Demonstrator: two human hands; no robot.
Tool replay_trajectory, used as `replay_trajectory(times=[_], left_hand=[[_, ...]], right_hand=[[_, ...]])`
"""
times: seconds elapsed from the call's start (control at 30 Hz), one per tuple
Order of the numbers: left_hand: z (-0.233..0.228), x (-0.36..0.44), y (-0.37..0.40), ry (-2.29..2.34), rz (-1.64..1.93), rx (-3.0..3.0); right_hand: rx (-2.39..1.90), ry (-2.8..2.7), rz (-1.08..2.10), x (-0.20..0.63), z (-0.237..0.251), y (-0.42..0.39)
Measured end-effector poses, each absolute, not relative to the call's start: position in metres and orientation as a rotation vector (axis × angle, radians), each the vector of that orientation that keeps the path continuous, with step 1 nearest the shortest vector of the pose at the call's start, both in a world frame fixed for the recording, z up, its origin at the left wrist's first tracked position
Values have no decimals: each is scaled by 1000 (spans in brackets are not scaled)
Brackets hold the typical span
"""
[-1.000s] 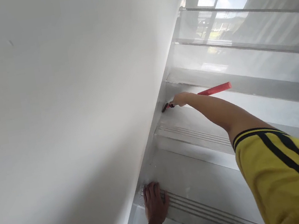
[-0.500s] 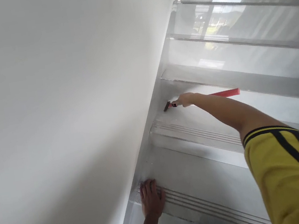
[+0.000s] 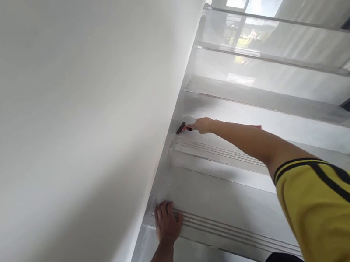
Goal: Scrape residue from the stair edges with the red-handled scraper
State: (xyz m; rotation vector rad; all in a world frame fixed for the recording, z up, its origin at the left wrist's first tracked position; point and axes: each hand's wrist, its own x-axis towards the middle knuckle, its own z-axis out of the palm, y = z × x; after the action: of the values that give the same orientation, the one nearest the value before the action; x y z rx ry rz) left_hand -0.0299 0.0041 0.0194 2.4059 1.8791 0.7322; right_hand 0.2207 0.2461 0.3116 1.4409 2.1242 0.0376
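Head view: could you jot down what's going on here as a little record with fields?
Place: tiled staircase beside a white wall
Right hand: reaches to the corner of an upper step, fingers closed on a red-handled tool
Tool head: dark, touching the edge where step meets wall
Left hand: flat on the grooved edge of a lower step, holding nothing
Clothing: yellow sleeve with black stripes

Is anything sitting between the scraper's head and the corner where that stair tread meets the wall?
Nothing visible does. The right hand holds the red-handled scraper with its dark head already at the foot of the white wall, on the tread. The left hand rests flat on a lower step's grooved edge, apart from it.
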Motion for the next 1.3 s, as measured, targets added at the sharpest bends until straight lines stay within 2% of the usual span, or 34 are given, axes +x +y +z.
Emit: replay_trajectory(times=[0.23,0.5,1.3], left_hand=[[21,-29,4,1858,719,2360],[18,-28,3,1855,760,2336],[25,-28,2,1877,743,2319]], right_hand=[[1440,1909,14,292,323,197],[1348,2055,169,198,323,240],[1397,2078,212,194,313,229]])
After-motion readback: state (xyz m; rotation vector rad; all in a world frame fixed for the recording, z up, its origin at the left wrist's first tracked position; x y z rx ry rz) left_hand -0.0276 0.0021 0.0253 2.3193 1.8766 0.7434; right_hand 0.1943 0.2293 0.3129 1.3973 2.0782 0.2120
